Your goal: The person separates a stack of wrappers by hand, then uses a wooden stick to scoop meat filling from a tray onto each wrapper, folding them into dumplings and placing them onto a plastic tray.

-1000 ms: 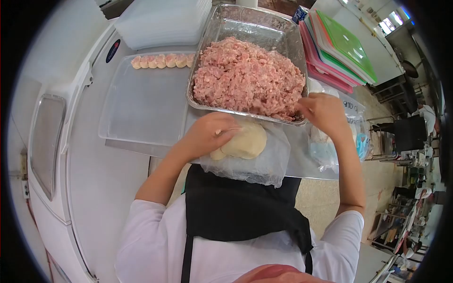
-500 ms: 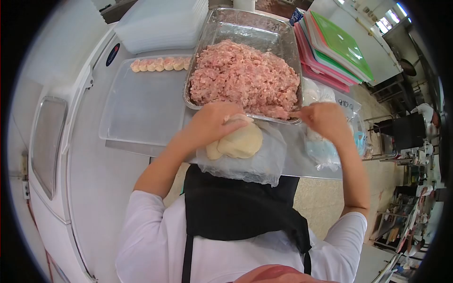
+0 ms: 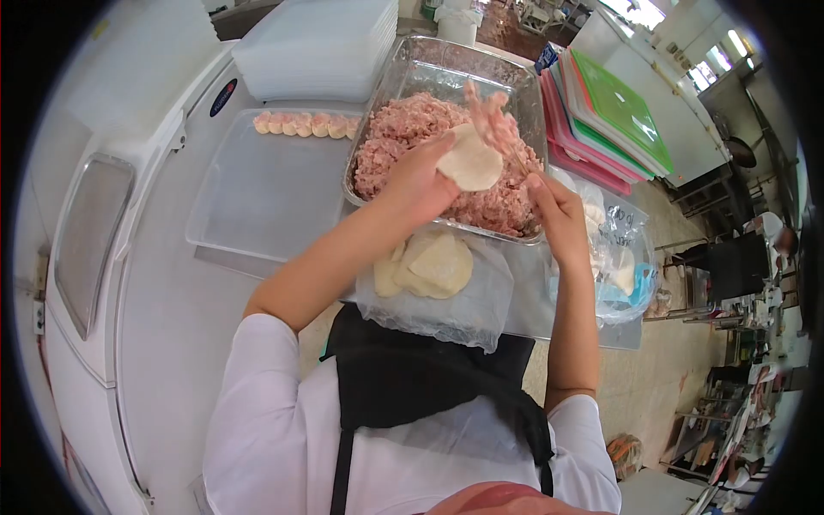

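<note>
My left hand [image 3: 421, 182] holds a pale round dough wrapper [image 3: 472, 165] over the metal tray [image 3: 348, 182]. Gripped in my right hand [image 3: 562, 215] is a thin-handled utensil [image 3: 520, 163], its end hidden under a lump of pink minced meat [image 3: 491, 120]. That lump is at the wrapper's upper right edge; whether it touches cannot be made out. More minced meat [image 3: 408, 120] fills much of the tray below both hands. Nearer my body, a stack of dough wrappers [image 3: 433, 266] lies on a clear plastic bag [image 3: 438, 318].
A row of filled dumplings [image 3: 305, 124] lines the far edge of a translucent lid-like tray [image 3: 266, 189] at left. Stacked clear containers [image 3: 313, 47] stand behind it. Coloured lids [image 3: 618, 112] are piled at right, near bagged food [image 3: 614, 249].
My left hand has lifted a wrapper from the stack and brought it over the tray. My right hand has raised the utensil with a lump of meat and moved inward.
</note>
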Motion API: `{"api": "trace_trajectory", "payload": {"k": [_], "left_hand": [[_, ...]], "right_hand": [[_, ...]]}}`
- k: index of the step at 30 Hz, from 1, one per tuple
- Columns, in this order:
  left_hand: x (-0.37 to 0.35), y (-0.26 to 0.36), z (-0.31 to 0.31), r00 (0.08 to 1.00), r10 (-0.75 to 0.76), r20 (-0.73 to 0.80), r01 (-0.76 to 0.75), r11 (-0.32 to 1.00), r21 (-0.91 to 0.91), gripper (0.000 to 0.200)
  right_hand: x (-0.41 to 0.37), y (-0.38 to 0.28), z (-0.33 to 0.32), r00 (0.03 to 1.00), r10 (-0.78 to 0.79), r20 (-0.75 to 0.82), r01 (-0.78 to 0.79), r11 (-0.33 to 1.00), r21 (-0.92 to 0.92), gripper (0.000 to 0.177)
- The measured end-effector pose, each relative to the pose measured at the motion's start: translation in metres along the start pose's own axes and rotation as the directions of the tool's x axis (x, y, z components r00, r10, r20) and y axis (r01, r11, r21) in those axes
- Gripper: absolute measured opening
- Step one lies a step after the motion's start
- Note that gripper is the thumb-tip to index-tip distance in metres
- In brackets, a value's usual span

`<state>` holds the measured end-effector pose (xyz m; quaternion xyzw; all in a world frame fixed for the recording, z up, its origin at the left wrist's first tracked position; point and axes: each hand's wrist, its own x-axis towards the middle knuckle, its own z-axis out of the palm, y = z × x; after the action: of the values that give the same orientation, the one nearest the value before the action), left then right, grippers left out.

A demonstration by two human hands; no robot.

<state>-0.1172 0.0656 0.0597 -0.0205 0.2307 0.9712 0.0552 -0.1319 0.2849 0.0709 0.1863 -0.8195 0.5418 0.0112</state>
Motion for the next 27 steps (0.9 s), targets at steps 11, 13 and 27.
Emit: {"api": "trace_trajectory", "payload": {"k": [11, 13, 27], "left_hand": [[0.04, 0.025, -0.02, 0.978, 0.144, -0.15, -0.176, 0.958, -0.228, 0.074], [0.016, 0.029, 0.009, 0.984, 0.092, -0.154, -0.121, 0.974, -0.194, 0.076], [0.022, 0.053, -0.004, 0.982, 0.153, 0.108, -0.16, 0.985, 0.058, 0.056]], "right_hand": [[-0.021, -0.073, -0.008, 0.971, -0.135, 0.196, 0.236, 0.467, -0.852, 0.026], [-0.015, -0.042, 0.006, 0.928, -0.303, 0.217, 0.354, 0.529, -0.771, 0.026], [-0.008, -0.076, -0.011, 0.968, -0.229, 0.103, 0.251, 0.849, -0.464, 0.031]]}}
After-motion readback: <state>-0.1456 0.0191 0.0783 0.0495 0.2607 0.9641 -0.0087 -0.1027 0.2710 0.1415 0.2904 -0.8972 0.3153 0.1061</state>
